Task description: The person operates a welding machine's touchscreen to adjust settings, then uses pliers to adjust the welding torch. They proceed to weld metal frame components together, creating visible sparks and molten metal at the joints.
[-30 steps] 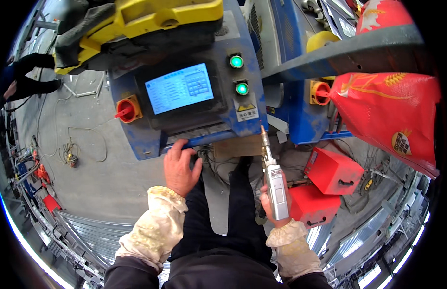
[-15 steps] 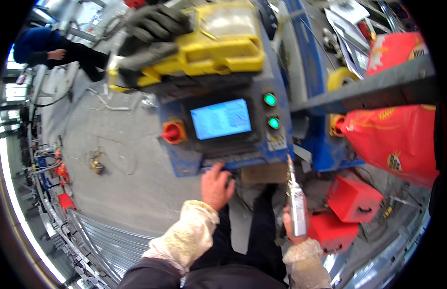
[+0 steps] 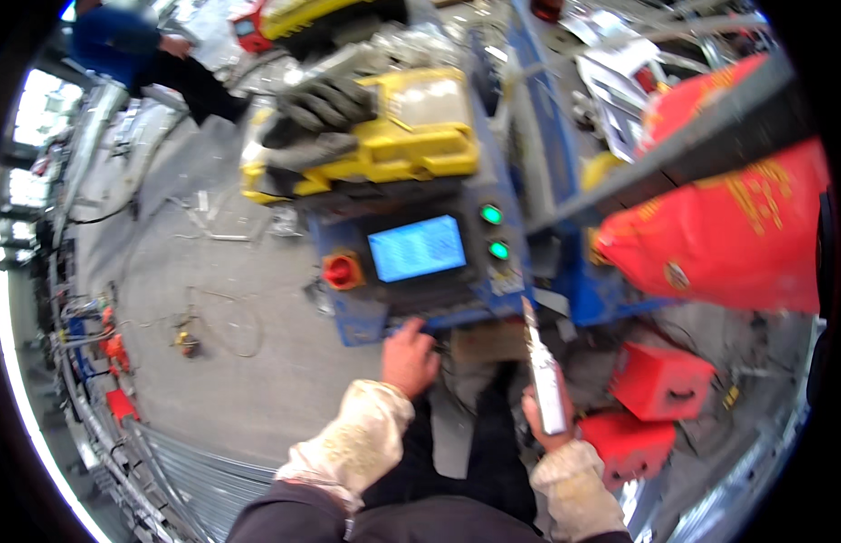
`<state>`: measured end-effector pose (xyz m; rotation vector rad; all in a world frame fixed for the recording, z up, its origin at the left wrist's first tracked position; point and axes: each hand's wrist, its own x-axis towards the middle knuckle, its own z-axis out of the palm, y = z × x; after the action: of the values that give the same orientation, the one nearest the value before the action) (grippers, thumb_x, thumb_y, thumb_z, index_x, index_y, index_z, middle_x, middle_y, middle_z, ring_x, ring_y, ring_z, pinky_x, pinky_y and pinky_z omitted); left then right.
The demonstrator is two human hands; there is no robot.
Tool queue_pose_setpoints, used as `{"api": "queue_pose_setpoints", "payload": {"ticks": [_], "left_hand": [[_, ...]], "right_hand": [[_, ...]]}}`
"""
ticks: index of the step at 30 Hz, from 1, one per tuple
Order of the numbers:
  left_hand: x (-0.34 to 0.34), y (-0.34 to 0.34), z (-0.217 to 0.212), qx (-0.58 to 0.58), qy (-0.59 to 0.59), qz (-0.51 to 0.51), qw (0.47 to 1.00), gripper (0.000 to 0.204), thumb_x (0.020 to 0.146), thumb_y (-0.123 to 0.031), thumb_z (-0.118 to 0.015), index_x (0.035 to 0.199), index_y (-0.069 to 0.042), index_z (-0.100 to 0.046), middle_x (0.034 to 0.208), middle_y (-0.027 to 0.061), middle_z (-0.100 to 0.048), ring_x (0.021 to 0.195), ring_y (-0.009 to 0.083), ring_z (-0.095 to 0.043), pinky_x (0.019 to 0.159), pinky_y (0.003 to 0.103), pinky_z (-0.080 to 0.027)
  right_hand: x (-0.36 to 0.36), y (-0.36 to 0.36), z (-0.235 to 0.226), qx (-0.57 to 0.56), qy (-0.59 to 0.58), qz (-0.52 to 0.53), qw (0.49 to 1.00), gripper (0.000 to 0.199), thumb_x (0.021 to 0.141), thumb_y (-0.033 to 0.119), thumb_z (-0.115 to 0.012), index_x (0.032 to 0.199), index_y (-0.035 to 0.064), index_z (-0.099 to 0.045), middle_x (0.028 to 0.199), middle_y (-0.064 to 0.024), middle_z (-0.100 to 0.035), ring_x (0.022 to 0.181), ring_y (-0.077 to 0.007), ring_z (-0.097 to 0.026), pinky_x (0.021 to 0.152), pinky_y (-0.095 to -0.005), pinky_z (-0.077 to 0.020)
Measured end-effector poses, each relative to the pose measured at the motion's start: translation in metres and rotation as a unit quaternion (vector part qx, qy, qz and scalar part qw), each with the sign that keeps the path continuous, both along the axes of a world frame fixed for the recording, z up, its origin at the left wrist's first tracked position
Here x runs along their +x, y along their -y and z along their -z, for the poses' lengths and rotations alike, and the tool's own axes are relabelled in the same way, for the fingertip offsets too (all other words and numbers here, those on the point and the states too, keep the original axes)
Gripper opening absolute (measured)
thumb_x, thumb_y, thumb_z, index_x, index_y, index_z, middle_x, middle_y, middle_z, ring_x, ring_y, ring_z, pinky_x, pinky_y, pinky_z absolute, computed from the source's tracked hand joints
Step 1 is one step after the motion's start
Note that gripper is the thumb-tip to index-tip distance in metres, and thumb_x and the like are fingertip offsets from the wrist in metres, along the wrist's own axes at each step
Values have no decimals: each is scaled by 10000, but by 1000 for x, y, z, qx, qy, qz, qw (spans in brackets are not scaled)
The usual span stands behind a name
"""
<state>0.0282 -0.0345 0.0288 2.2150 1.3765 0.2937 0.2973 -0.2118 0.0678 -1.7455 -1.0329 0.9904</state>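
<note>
right hand (image 3: 538, 421), lower right of centre, fingers wrapped round silver handheld tool (image 3: 549, 396), tip pointing up. left hand (image 3: 409, 364), just below centre, fingers loosely bent at blue console (image 3: 359, 323) lower edge; can't tell if gripping.

Torch (image 3: 551, 393): silver, slim coppery nozzle (image 3: 531, 333) pointing up, slightly left, tip near lower right corner of blue console (image 3: 411, 297). Console screen (image 3: 417, 249) lit; two green lights (image 3: 491, 214) glowing.
</note>
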Motion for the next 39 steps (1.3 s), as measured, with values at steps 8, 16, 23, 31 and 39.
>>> {"api": "queue_pose_setpoints", "payload": {"ticks": [8,16,23,31,39], "left_hand": [[1,6,7,-5,-3,10,1000,306,754,-152,-812,1016,-94,-663,1404,165,-542,1176,397,-569,948,502,-454],[1,8,11,-8,-12,-10,1000,311,748,-132,-812,1005,-103,-639,1384,148,-536,1224,401,-533,984,503,-417],[5,8,13,25,-18,-16,999,297,753,-140,-808,1007,-114,-656,1369,128,-551,1167,375,-557,955,484,-427],[6,7,13,30,-22,-22,999,280,758,-162,-808,993,-121,-662,1359,114,-562,1088,357,-579,907,478,-435],[18,-13,-7,19,46,-71,996,276,784,-104,-788,1012,-97,-633,1314,154,-602,1218,388,-583,997,477,-446]], "right_hand": [[3,-25,-27,-46,30,-22,998,821,877,86,-749,1609,105,-377,946,-80,-710,845,-212,-719,807,-350,-576],[6,-26,-19,-65,4,-15,998,819,893,106,-745,1617,105,-363,961,-73,-716,861,-211,-722,829,-348,-575],[6,-25,-11,-55,16,-28,998,825,891,110,-735,1620,107,-351,970,-77,-723,858,-214,-731,819,-351,-581],[7,-22,-6,-75,38,-33,996,848,855,51,-719,1616,74,-345,1014,-78,-737,846,-189,-742,812,-345,-599],[6,-15,5,-57,1,-29,998,840,879,72,-704,1623,45,-316,1138,-79,-704,888,-163,-717,832,-326,-589]]}}
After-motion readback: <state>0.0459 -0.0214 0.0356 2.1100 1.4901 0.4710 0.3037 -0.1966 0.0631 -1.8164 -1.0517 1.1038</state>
